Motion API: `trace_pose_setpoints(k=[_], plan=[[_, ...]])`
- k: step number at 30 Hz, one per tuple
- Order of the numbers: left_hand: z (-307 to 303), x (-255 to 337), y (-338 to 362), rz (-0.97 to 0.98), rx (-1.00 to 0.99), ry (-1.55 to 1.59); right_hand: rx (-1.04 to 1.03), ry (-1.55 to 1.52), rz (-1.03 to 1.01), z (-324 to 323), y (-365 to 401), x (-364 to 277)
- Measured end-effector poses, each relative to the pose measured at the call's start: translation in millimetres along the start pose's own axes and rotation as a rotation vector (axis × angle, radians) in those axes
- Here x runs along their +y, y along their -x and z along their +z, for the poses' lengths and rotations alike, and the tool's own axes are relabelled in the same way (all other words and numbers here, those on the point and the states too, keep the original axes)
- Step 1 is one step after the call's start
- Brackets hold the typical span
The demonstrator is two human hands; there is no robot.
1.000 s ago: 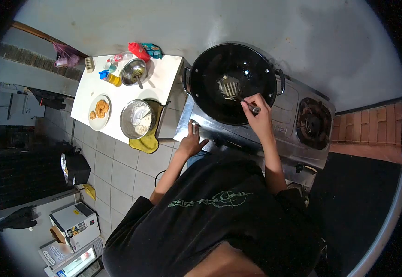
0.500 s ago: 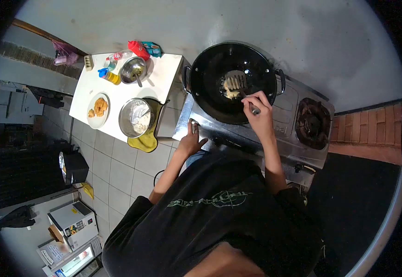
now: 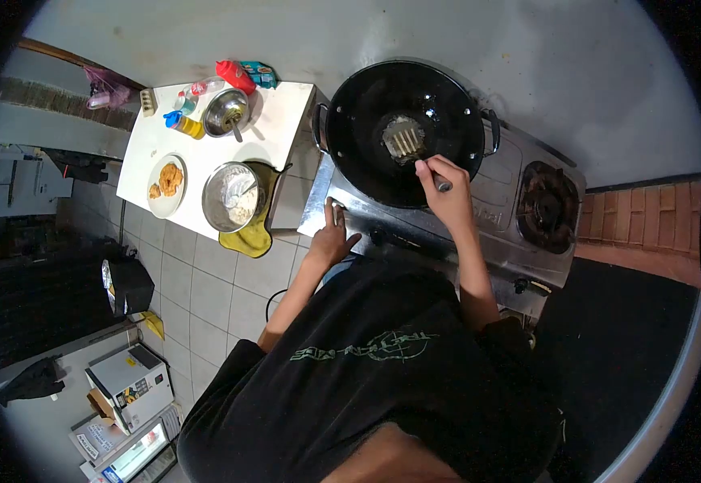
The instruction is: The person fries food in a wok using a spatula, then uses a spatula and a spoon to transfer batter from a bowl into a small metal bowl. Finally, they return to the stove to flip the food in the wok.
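Note:
My right hand is closed around the handle of a slotted spatula. The spatula's blade is down inside a large black wok, over a pale frying piece that shows at the blade's edges and through its slots. My left hand lies at the stove's metal front edge, left of the wok. Its fingers are stretched out and its thumb stands apart.
A white table at left bears a plate of fried pieces, a metal bowl of white batter on a green cloth, a smaller bowl and several bottles. A second burner is at right.
The spatula has shifted a little left in the wok and now covers most of the pale piece, which showed below the blade before. My left hand stays at the stove's edge.

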State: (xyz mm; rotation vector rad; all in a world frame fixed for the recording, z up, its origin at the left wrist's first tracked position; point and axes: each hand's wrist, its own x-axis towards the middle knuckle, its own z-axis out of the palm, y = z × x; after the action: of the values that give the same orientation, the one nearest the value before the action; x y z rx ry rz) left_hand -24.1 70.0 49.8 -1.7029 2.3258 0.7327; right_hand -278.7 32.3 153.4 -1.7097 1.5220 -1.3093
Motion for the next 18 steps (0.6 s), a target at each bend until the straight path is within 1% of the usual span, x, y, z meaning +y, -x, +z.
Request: trace_pose_setpoints(k=[1,2,5,6,9,10,12,16,18], plan=[[-0.4,-0.1,-0.6,0.001,0.001,0.000,-0.008,-0.006,0.058,0.0,-2.0,3.5],[-0.9,-0.7,-1.0,-0.001,-0.009,0.007,-0.008,-0.005,0.055,-0.3,-4.3,5.4],[1.9,-5.1,-1.7,0.007,-0.004,0.027,0.070,-0.112,0.228,0.3,-10.3,7.3],[0.4,-4.1,-1.6,0.021,0.010,0.038,0.068,-0.111,0.226,0.1,-12.1,8.5],[-3.6,-0.7,-0.6,-0.001,-0.029,0.047,0.169,-0.138,0.363,1.2,-16.3,16.8],[-0.8,-1.4,-1.2,-0.001,-0.030,0.049,0.168,-0.136,0.365,0.5,-17.9,18.3],[3.8,-2.0,-1.8,0.018,0.028,0.038,0.135,-0.176,0.381,-2.8,-21.5,17.3],[1.6,-1.3,-1.0,0.003,-0.001,0.065,0.130,-0.160,0.377,-1.8,-27.1,19.0],[0.4,-0.6,-0.6,-0.004,-0.010,0.039,0.171,-0.211,0.443,1.3,-28.0,23.8]])
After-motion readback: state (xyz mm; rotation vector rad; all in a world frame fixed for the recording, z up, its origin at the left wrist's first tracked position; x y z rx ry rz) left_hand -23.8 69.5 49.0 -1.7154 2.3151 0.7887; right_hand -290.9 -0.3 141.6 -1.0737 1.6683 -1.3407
